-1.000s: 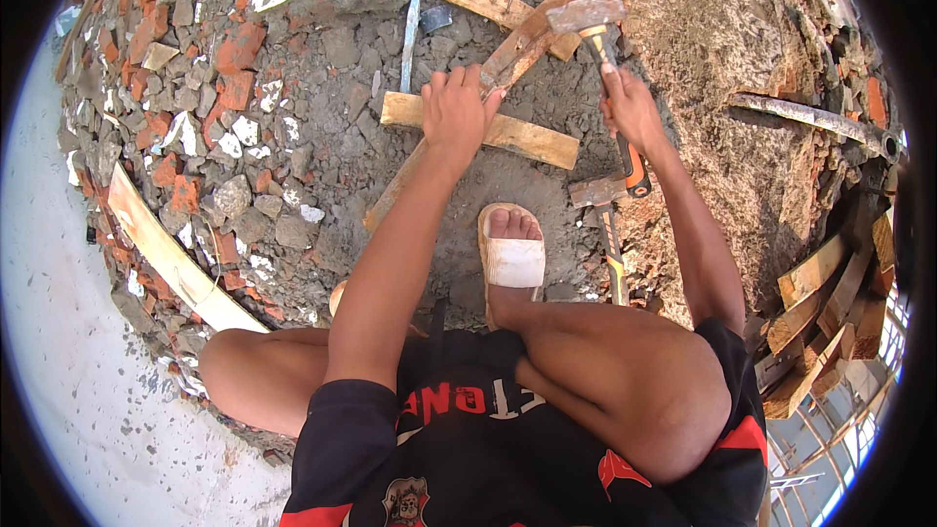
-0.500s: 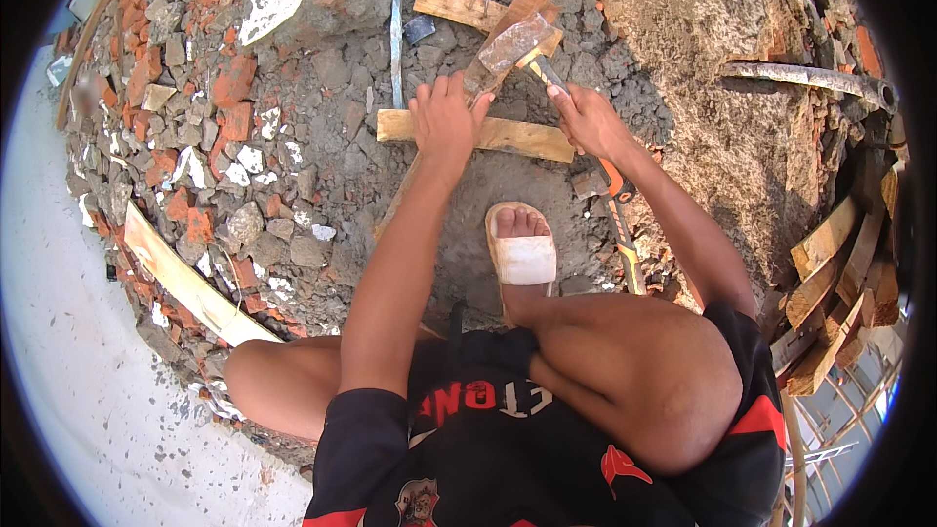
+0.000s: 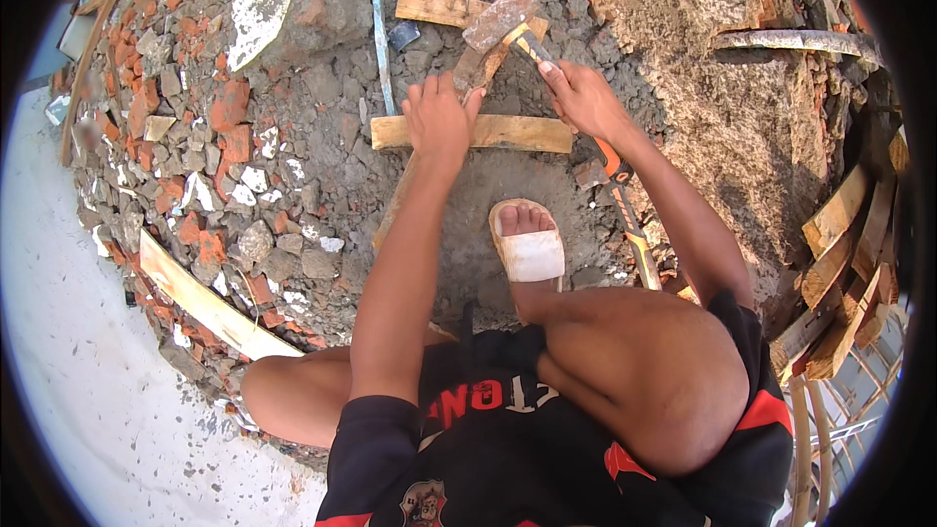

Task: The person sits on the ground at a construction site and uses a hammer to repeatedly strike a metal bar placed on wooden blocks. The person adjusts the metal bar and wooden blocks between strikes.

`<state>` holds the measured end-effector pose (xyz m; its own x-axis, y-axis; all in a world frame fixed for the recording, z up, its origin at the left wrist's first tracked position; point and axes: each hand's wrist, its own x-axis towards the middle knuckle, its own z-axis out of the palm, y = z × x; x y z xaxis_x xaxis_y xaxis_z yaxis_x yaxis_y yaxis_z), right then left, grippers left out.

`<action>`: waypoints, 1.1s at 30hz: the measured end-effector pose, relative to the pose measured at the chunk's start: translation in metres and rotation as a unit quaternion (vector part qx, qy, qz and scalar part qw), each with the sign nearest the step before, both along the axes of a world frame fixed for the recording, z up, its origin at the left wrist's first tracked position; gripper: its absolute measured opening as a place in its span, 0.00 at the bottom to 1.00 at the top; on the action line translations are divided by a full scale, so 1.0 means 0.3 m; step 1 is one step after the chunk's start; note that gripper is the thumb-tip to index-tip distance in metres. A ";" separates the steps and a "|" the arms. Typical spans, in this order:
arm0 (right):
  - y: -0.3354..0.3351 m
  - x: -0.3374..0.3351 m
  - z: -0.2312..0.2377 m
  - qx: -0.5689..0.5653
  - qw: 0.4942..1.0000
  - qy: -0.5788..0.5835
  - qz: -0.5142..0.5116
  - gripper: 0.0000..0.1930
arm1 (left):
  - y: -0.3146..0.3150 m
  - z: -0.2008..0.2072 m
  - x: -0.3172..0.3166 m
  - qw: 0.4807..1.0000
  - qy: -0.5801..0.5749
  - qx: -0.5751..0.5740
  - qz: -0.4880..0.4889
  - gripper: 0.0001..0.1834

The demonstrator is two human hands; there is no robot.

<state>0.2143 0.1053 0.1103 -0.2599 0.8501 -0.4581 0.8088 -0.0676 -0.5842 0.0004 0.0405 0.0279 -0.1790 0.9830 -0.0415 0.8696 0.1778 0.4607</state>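
Observation:
My right hand [image 3: 589, 102] is closed around the handle of a sledgehammer [image 3: 501, 20], gripping it partway up. The worn grey head is over the far end of a brown wooden strip [image 3: 470, 68]; whether they touch I cannot tell. The orange, black and yellow lower handle slants back past my right knee. My left hand [image 3: 439, 122] is closed on the strip, which runs diagonally under my palm. A short pale wooden piece [image 3: 522, 134] lies crosswise by my left hand, and another wooden piece [image 3: 429, 8] lies farther off, near the hammer head.
Broken brick and concrete rubble [image 3: 229, 137] covers the ground at left. A pale curved board [image 3: 210, 298] lies at near left. A thin bluish bar [image 3: 381, 29] points away ahead. Stacked wood offcuts [image 3: 839, 254] and a pipe [image 3: 795, 40] are at right. My sandalled foot [image 3: 532, 244] stands in the middle.
The hammer head and my right hand have shifted slightly away from me, the head also a little left. My left hand keeps its hold on the strip. The view has shifted slightly.

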 end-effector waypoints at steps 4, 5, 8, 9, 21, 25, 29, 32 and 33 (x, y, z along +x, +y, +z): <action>0.029 -0.013 0.056 -0.041 0.988 0.101 -0.112 0.30 | -0.005 0.000 0.014 1.000 0.012 -0.002 0.006 0.32; 0.025 -0.007 0.038 -0.033 0.982 0.126 -0.136 0.29 | -0.004 0.001 0.011 1.000 0.016 0.004 0.000 0.32; -0.044 0.019 -0.052 0.074 0.997 -0.021 0.022 0.28 | 0.008 -0.001 0.027 1.000 0.011 0.019 -0.008 0.32; -0.063 -0.009 -0.046 0.126 0.985 -0.070 0.093 0.28 | -0.009 0.002 0.018 1.000 0.005 0.015 -0.002 0.32; -0.161 0.183 -0.115 0.042 0.975 -0.170 -0.135 0.24 | 0.016 0.028 0.013 0.998 0.016 -0.055 -0.015 0.38; -0.208 0.187 -0.101 0.137 0.968 -0.176 -0.111 0.24 | 0.031 0.030 -0.007 0.995 -0.016 -0.096 -0.024 0.40; -0.210 0.164 -0.097 0.270 0.957 -0.093 -0.051 0.30 | 0.003 0.058 -0.079 0.994 -0.027 -0.069 -0.084 0.36; -0.205 0.099 -0.002 0.394 0.916 -0.072 0.003 0.37 | 0.021 0.213 -0.138 0.977 0.009 -0.121 -0.178 0.34; -0.202 0.072 0.033 0.396 0.914 -0.073 0.049 0.38 | 0.027 0.300 -0.152 0.966 0.032 -0.143 -0.212 0.33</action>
<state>0.2360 0.0447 0.1203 -0.3379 0.9058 0.2556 0.8611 0.4071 -0.3045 -0.0452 0.0486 0.1178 0.2262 0.9186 -0.3239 0.9171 -0.0888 0.3887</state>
